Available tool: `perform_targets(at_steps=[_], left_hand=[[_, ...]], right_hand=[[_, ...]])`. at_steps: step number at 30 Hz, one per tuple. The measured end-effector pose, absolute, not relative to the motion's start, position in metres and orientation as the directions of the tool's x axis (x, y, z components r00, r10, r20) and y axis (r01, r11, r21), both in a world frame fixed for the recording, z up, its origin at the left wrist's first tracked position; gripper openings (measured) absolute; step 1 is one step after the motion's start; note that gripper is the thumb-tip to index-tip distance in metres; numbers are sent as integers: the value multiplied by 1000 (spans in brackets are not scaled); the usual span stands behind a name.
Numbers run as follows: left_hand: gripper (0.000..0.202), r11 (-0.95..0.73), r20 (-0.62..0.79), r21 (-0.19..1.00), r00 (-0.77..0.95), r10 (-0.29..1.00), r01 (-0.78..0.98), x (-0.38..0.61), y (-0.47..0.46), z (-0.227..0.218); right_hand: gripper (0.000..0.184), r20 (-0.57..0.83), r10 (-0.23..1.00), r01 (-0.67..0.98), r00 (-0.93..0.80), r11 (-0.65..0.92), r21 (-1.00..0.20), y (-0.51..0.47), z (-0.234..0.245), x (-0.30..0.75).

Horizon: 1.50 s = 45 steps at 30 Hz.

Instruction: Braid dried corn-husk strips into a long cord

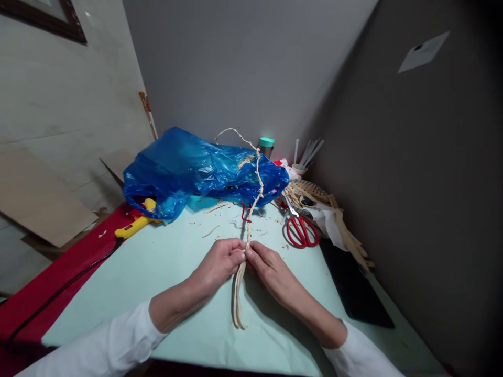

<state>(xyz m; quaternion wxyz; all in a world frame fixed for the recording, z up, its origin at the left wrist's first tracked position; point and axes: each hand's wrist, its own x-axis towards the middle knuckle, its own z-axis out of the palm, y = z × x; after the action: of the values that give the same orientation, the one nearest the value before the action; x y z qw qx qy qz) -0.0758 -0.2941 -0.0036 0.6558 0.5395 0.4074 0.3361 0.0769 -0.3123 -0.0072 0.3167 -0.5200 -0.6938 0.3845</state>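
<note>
My left hand [220, 262] and my right hand [270, 268] meet at the middle of a pale green table [165, 272]. Both pinch the same braided cord of pale fibre strips [253, 199], fingers closed on it at the point where the braid ends. Beyond my hands the braided part runs up and away over a blue plastic bag [188, 170]. A short red tie [245, 212] hangs on the braid. Below my fingers the loose, unbraided strips [238, 298] trail toward me on the table.
Red-handled scissors [301, 230] lie right of the braid. A heap of pale strips and white paper [330, 209] sits by the right wall. A yellow glue gun [137, 222] with a black cable lies left on a red cloth [58, 283]. A teal-lidded jar [266, 144] stands behind the bag.
</note>
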Motion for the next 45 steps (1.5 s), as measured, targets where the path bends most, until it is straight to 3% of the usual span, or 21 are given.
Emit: perform_targets(at_steps=[5, 10, 13, 16, 21, 24, 27, 29, 32, 36, 42, 45], left_hand=[[23, 159, -121, 987, 502, 856, -32, -77, -297, -2], [14, -19, -90, 974, 462, 882, 226, -83, -296, 6], [6, -168, -28, 876, 394, 919, 453, -86, -296, 18], [19, -245, 7, 786, 388, 922, 568, -86, -300, 22], [18, -554, 125, 615, 624, 771, 562, -81, -313, 9], [26, -626, 186, 588, 668, 721, 512, -82, -315, 7], [37, -503, 266, 690, 464, 845, 520, -86, -308, 13], [29, -343, 217, 820, 305, 927, 459, -87, -299, 15], [22, -52, -36, 984, 473, 880, 173, -84, -289, 9], [29, 262, -175, 962, 575, 799, -71, -75, -289, 0], [34, 328, -231, 942, 558, 797, -78, -74, -291, 1], [33, 349, -266, 936, 557, 787, -47, -76, -288, 3]], right_hand=[[39, 74, 959, 441, -274, 194, -877, -313, -8, 79], [43, 64, 969, 374, -240, 153, -915, -310, -9, 80], [45, 32, 971, 329, -239, 112, -938, -311, -9, 80], [44, 36, 971, 270, -235, 100, -958, -312, -9, 80], [35, -87, 966, 25, -244, -83, -996, -312, -9, 82], [36, -123, 953, -79, -275, -150, -986, -313, -10, 81], [35, -138, 942, -156, -306, -193, -969, -313, -12, 80], [34, -152, 932, -186, -330, -222, -957, -314, -12, 80], [36, -118, 932, -180, -342, -188, -965, -316, -10, 78], [38, -24, 929, -188, -370, -100, -977, -318, -6, 76], [34, -64, 923, -108, -379, -113, -988, -317, -6, 74], [32, -21, 933, 12, -360, -18, -1000, -315, -8, 75]])
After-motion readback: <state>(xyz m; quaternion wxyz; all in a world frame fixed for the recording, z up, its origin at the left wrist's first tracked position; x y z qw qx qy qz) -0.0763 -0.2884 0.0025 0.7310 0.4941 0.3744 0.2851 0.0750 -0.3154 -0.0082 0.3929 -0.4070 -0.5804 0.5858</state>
